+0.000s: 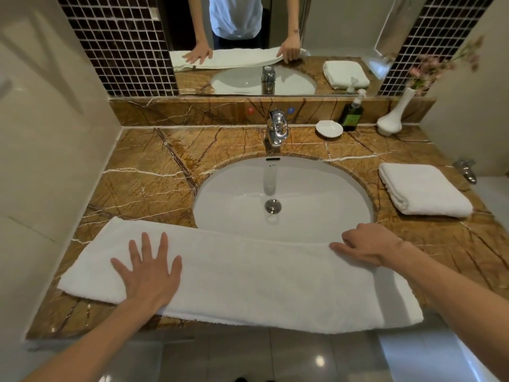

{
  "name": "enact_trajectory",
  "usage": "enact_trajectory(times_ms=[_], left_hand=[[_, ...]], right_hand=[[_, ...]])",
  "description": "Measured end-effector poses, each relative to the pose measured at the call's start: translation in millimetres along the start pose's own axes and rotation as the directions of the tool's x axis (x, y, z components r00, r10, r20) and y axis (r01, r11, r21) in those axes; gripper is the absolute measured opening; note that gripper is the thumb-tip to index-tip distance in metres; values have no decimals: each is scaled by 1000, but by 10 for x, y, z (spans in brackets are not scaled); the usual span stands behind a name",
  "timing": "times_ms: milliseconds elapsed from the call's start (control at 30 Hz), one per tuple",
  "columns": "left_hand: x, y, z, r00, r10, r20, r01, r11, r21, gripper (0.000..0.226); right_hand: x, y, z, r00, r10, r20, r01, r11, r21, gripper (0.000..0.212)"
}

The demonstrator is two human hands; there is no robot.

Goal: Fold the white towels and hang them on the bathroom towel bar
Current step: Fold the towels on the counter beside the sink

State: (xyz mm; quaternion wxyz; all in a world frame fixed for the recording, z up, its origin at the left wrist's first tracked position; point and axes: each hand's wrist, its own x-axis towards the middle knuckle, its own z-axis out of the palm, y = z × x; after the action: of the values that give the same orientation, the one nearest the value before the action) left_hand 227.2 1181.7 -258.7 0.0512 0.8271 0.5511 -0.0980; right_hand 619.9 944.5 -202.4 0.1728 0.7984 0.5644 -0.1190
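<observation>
Hands (150, 268) flatten long plush towel (248, 282)

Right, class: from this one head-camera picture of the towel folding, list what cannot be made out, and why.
- Towel bar: outside the head view.
- Soap bottle label: too small to read.
- Long towel layers: folds hide the count; it also hides the sink's near rim.
- Right hand fingertips: curled onto the towel's edge, grip unclear.
- Left hand palm: flat, underside hidden.
</observation>
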Motion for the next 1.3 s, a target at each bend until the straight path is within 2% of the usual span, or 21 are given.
enact_trajectory(times_ms=[100, 267, 433, 600, 700, 800, 933, 1067, 1133, 1200, 1300], left_hand=[[-60, 192, -52, 992, 118, -44, -118, 993, 3, 76], [-202, 704, -7, 938, 338, -75, -343, 938, -55, 67], [-169, 840, 104, 947, 317, -50, -317, 948, -2, 70], [-195, 849, 94, 941, 335, -54, -335, 942, 10, 70], [-276, 973, 16, 903, 426, -57, -426, 905, 18, 70], [-443, 1276, -23, 827, 558, -66, -560, 828, -12, 69], [-712, 1692, 62, 724, 690, -14, -690, 723, -28, 67], [-771, 1773, 155, 719, 694, 32, -695, 718, 45, 66], [-771, 1771, 172, 718, 694, 39, -695, 716, 58, 65], [-771, 1776, 178, 720, 693, 49, -694, 718, 56, 65], [-756, 1794, 165, 722, 690, 48, -692, 721, 47, 68]], right_hand=[[-16, 5, 47, 998, 49, -29, -48, 998, 31, 55], [-82, 108, 67, 992, 115, -41, -114, 993, 26, 60], [-72, 107, 111, 974, 224, 30, -224, 974, 9, 66], [-96, -40, 295, 943, 238, -234, -257, 965, -54, 55], [-120, -23, 339, 936, 252, -246, -258, 966, 6, 51], [-166, -17, 357, 933, 224, -281, -213, 975, 68, 45], [-215, 54, 306, 947, 260, -190, -254, 966, 52, 52], [-192, 143, 244, 956, 288, -45, -288, 958, 21, 63], [-174, 103, 255, 947, 319, -26, -320, 946, -44, 63], [-178, 11, 313, 930, 346, -124, -359, 928, -102, 56], [-212, -88, 370, 895, 366, -254, -384, 923, -24, 48]])
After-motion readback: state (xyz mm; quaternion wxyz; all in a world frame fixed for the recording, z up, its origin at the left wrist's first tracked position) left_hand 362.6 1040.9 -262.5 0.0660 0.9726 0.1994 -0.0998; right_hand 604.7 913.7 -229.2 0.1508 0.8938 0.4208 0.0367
